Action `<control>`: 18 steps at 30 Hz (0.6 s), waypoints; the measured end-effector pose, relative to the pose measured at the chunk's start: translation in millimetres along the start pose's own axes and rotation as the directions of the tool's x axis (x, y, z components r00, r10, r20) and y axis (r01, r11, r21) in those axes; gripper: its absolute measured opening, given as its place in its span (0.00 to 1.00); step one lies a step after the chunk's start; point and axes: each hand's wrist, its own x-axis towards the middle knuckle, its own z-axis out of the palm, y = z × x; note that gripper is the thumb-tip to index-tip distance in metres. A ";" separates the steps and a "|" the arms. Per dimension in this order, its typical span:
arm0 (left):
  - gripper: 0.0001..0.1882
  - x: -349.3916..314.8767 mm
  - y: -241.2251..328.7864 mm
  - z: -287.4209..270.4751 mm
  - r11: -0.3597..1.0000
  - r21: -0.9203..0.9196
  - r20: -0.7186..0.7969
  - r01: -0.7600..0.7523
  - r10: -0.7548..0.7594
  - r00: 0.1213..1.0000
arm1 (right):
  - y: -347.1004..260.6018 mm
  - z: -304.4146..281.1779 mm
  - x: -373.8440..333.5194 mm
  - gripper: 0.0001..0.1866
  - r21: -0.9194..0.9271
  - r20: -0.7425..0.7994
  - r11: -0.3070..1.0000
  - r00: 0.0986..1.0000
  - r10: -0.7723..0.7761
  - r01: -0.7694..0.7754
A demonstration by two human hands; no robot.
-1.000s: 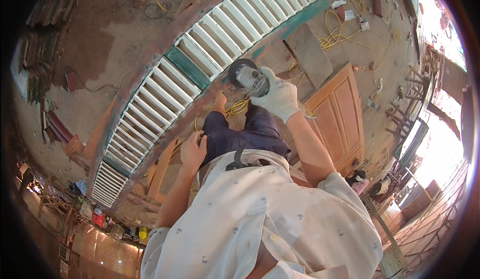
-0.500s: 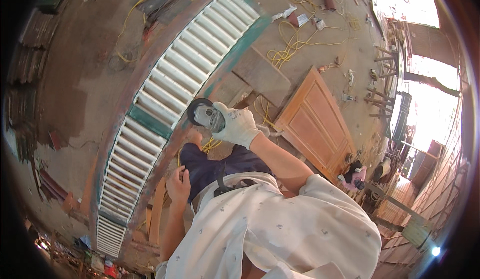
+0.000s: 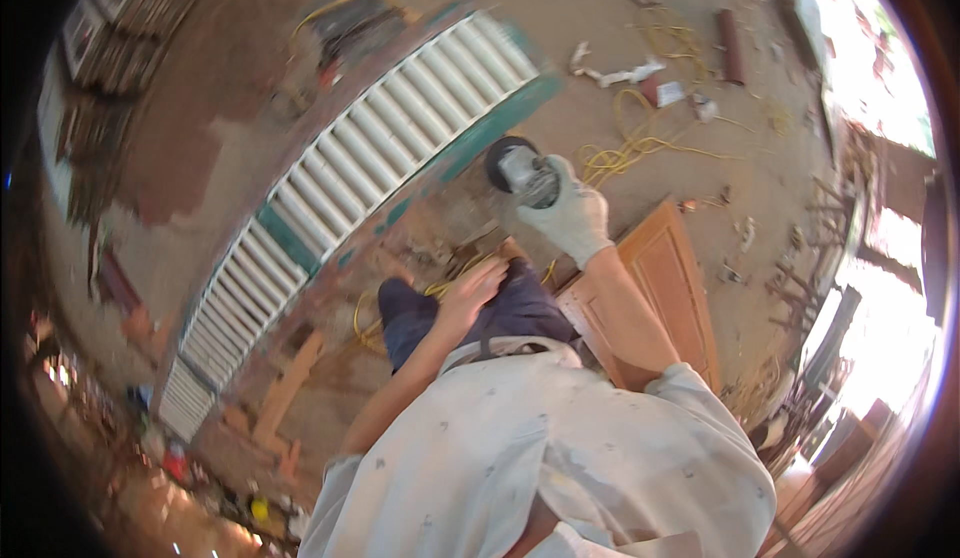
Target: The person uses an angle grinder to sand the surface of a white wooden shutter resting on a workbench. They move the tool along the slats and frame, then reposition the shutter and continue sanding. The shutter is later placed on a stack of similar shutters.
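My right hand [image 3: 577,220], in a whitish work glove, grips an angle grinder [image 3: 530,180]. The black disc at its head is held off to the right of a long slatted shutter door [image 3: 362,166], apart from its edge. That door has pale slats, green crosspieces and a worn reddish-brown and green frame. Bare, my left hand [image 3: 472,295] rests by my thigh with its fingers stretched out and holds nothing; motion softens its outline.
A brown wooden panel door [image 3: 672,268] lies at my right. Yellow cords [image 3: 628,156] and a dark red roll [image 3: 733,46] are on the floor beyond. Loose wooden strips [image 3: 283,390] lie at the near left. Stacked dark boards [image 3: 95,138] stand far left.
My right hand has carried the grinder away from the shutter door's edge, up and to the right. My left hand has moved rightward to my thigh. The whole view has shifted.
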 end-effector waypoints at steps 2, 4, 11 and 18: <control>0.40 34.4 5.2 37.1 0.955 -0.292 0.043 0.054 -0.044 0.998 | 0.0 3.7 -2.2 0.48 -0.008 0.038 1.000 0.999 -0.020 0.021; 0.38 54.7 9.5 54.4 0.865 -0.498 -0.027 0.058 -0.082 0.996 | -3.5 22.0 -5.4 0.49 -0.027 0.101 0.996 0.991 -0.087 0.090; 0.33 32.5 -2.2 11.0 0.685 -0.706 -0.289 -0.179 -0.048 0.956 | -64.7 99.6 -19.1 0.41 -0.080 0.367 0.951 0.896 -0.250 0.298; 0.34 24.8 7.4 -5.9 0.679 -0.682 -0.352 -0.272 0.021 0.936 | -86.4 112.5 -9.3 0.39 -0.084 0.430 0.936 0.860 -0.275 0.341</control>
